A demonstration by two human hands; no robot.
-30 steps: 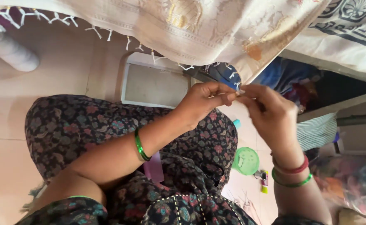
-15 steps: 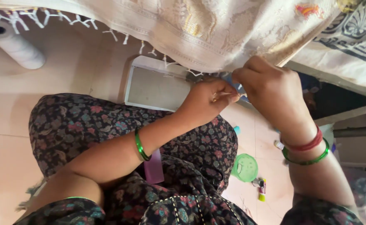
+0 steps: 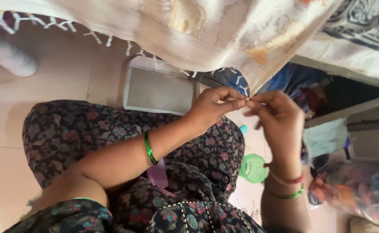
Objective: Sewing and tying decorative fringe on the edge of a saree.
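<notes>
My hands have come down from the cream fringed cloth (image 3: 163,30) at twelve o'clock. Left hand (image 3: 211,105) and right hand (image 3: 275,118) now meet fingertip to fingertip, each grip pinching a fine thread (image 3: 246,99) between them, above my lap; knotting seems underway.

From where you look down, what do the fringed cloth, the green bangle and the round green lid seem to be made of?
The fringed cloth looks like woven cream fabric with golden motifs and knotted tassels along its edge. The green bangle on the left forearm appears to be glossy glass or plastic; its shine leaves that open. The round green lid seems to be translucent moulded plastic.
</notes>
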